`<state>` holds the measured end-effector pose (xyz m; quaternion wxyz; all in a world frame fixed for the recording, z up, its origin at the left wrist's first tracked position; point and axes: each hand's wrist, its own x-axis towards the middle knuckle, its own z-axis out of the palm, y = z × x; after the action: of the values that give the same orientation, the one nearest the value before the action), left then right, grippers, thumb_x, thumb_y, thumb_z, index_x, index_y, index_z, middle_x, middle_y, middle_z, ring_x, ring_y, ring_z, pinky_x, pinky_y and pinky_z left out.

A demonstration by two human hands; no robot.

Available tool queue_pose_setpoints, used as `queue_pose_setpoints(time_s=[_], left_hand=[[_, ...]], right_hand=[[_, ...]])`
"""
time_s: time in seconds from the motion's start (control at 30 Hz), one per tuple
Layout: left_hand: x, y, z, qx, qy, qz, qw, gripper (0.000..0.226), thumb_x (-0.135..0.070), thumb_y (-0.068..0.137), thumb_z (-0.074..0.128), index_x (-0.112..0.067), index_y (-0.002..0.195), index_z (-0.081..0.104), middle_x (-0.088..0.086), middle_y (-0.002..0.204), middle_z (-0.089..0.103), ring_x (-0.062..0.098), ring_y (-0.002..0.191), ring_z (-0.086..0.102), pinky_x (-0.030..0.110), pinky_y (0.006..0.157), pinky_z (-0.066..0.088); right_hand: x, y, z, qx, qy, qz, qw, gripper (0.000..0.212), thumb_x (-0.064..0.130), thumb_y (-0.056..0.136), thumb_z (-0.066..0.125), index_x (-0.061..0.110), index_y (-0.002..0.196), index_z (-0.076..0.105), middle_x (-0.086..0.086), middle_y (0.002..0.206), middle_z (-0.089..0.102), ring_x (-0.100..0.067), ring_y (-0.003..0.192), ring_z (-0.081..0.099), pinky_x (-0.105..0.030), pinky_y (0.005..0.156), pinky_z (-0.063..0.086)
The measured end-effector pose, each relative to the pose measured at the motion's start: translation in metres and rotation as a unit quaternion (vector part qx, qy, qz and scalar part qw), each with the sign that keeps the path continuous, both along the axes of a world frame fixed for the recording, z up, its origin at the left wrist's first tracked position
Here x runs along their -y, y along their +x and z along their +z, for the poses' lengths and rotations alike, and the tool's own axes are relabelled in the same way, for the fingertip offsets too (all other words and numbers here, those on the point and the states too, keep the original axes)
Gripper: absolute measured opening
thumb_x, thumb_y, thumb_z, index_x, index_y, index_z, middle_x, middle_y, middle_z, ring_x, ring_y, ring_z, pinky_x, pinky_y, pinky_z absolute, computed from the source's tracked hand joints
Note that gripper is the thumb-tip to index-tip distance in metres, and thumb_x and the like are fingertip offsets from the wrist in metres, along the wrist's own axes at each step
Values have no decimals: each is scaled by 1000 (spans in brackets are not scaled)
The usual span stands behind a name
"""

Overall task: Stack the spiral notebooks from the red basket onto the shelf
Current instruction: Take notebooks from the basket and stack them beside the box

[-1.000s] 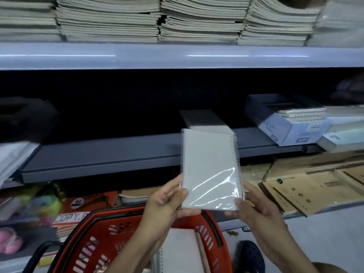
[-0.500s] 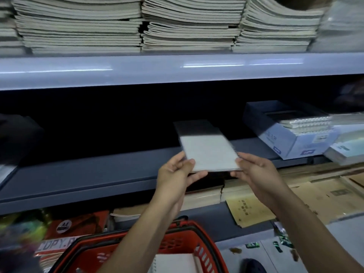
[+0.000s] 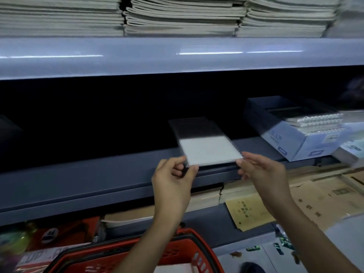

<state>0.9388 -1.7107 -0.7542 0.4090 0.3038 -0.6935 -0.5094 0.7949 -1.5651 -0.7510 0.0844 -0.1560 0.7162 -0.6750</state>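
A person's two hands hold one spiral notebook (image 3: 210, 149) flat at the front edge of the dark grey shelf (image 3: 88, 180), its far end pushed into the shadowed bay and its wire binding along the right side. The left hand (image 3: 173, 182) has its grip closed on the near left corner, thumb on top and fingers curled beneath; the right hand (image 3: 264, 172) pinches the near right corner with its fingertips. A second ago the same notebook stood upright in front of the shelf, low above the basket; half a second ago it was tipped flat just short of the edge, and it now reaches further in over the shelf, with both hands higher and further forward. Whether it already rests on a notebook beneath it cannot be told, since the far part is dark and blurred. Below, one red basket (image 3: 177, 251) sits at the bottom of the view, with a pale notebook cover (image 3: 173, 268) showing inside it. To the right on the same shelf stands one open blue-grey box (image 3: 291, 142) holding several spiral-bound pads. On the upper shelf (image 3: 177, 56) three stacks of pale exercise books (image 3: 183, 18) are in view. Brown paper envelopes (image 3: 250, 211) lie on the level below.
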Motion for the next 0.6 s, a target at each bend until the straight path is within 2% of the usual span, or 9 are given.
queue_pose_setpoints(time_s=[0.1,0.23,0.3,0.43,0.6], left_hand=[[13,-19,0,21,-38,28,999,26,-24,81,82,-19,105,74,-6,86,53,4,72,52,5,68,44],[27,-33,-5,25,-46,46,998,30,-29,81,81,-20,109,74,-5,87,53,12,80,58,9,69,46],[30,-35,-6,23,-43,45,998,29,-30,82,81,-22,109,73,-5,88,52,13,82,58,10,69,45],[30,-27,-5,17,-44,22,999,29,-30,82,80,-29,108,69,-4,89,52,4,71,50,6,65,44],[30,5,5,8,-69,-1,998,25,-32,83,79,-28,104,67,-5,87,53,4,69,49,11,66,44]], right_hand=[[23,-15,-4,-7,5,-26,1000,28,14,91,70,12,119,70,-5,63,67,-7,49,55,-23,51,48],[42,-31,-3,-27,44,-29,998,28,20,93,69,14,120,70,5,63,64,-6,46,49,-13,40,38],[45,-35,0,-28,62,-25,997,29,22,93,69,16,121,71,4,63,62,-10,49,48,-15,38,37],[40,-22,5,-42,53,-22,997,32,30,98,61,21,128,62,-3,73,61,-7,53,54,-24,44,43],[22,19,16,-50,23,-20,998,19,31,102,54,22,115,65,0,73,61,-4,51,54,-27,50,44]])
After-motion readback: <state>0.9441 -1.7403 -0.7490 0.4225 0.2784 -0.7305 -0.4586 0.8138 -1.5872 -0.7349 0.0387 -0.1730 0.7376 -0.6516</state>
